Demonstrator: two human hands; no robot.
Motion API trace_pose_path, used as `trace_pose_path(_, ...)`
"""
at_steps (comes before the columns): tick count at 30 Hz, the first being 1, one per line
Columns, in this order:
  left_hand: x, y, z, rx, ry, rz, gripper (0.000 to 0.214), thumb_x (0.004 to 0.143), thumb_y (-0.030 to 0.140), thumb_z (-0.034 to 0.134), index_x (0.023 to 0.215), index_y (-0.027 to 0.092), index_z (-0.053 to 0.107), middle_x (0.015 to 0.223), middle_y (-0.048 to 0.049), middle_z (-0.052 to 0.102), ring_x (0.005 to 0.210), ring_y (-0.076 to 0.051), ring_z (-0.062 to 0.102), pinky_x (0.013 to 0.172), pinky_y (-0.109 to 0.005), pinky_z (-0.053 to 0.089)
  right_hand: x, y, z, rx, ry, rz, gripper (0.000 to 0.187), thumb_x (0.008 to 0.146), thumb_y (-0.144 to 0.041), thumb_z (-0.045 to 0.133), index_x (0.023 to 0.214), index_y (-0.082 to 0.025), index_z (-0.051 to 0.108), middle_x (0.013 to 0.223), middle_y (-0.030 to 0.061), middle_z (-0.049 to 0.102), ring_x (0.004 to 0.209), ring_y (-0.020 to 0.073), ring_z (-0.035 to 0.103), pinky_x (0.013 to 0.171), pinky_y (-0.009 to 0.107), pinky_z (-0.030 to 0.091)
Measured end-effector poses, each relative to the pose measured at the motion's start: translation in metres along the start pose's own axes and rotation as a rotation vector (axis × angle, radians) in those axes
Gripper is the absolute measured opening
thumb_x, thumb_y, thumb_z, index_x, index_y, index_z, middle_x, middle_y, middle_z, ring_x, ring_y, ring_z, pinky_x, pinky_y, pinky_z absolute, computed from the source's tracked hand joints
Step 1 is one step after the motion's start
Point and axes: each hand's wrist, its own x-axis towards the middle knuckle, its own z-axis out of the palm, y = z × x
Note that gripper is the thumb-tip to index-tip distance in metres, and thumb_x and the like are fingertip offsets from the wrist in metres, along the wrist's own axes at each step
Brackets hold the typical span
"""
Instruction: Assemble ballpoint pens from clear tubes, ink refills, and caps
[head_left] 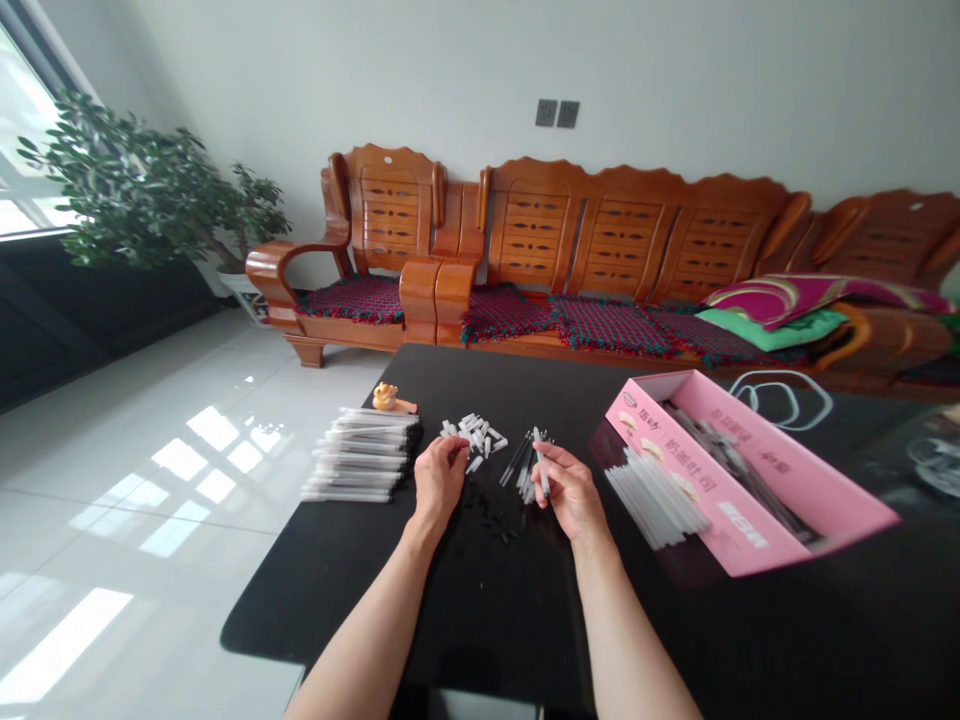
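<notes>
My right hand pinches a white pen that stands nearly upright between thumb and fingers. Behind it lie thin, dark-tipped pen refills in a loose bunch. My left hand is closed at the fingertips beside a pile of small white caps; whatever is in the pinch is hidden. Small black pieces are scattered on the table between my forearms. To the left, a stack of white pens with dark ends lies in rows. White pen barrels lie to the right of my right hand.
A pink box with dark, thin items inside stands on the right of the black table. An orange figurine sits behind the pen stack. A white cord loop lies behind the box. The wooden sofa lines the wall.
</notes>
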Motion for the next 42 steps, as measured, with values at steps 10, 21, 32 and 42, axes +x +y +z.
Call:
trace_pose_path(10, -0.006, -0.002, 0.006, 0.336, -0.276, 0.096, 0.016, 0.085, 0.031, 0.063, 0.097, 0.023, 0.072, 0.092, -0.0043, 0.067, 0.080, -0.018, 0.063, 0.068, -0.025, 0.041, 0.002, 0.003, -0.003, 0.089, -0.045, 0.003, 0.028, 0.075, -0.026, 0.075, 0.100, -0.016, 0.070, 0.078, 0.0070, 0.075, 0.064, 0.0192, 0.072, 0.053, 0.027, 0.058)
trace_pose_path(21, -0.005, 0.007, 0.004, -0.105, -0.108, 0.129, 0.030, 0.094, 0.027, 0.046, 0.118, 0.021, 0.064, 0.089, -0.0049, 0.064, 0.075, -0.015, 0.060, 0.076, -0.026, 0.047, 0.003, 0.002, -0.004, 0.092, 0.006, -0.035, 0.023, 0.082, -0.033, 0.070, 0.099, -0.016, 0.069, 0.067, 0.0023, 0.073, 0.047, 0.0153, 0.066, 0.044, 0.025, 0.054)
trace_pose_path(32, -0.003, 0.008, 0.013, -0.932, -0.249, -0.217, 0.037, 0.076, 0.043, 0.072, 0.095, 0.014, 0.057, 0.075, -0.0020, 0.065, 0.062, -0.013, 0.064, 0.056, -0.024, 0.054, 0.001, 0.002, -0.001, 0.042, 0.014, -0.028, 0.020, 0.080, -0.031, 0.073, 0.090, -0.014, 0.074, 0.069, 0.0063, 0.075, 0.054, 0.0193, 0.071, 0.049, 0.028, 0.059)
trace_pose_path(42, -0.007, 0.013, 0.012, -1.004, -0.390, -0.265, 0.038, 0.074, 0.041, 0.076, 0.091, 0.012, 0.060, 0.073, -0.0047, 0.069, 0.062, -0.015, 0.067, 0.059, -0.025, 0.056, 0.002, 0.004, -0.002, 0.047, 0.004, -0.027, 0.020, 0.080, -0.030, 0.072, 0.091, -0.013, 0.074, 0.071, 0.0076, 0.076, 0.057, 0.0209, 0.073, 0.050, 0.029, 0.061)
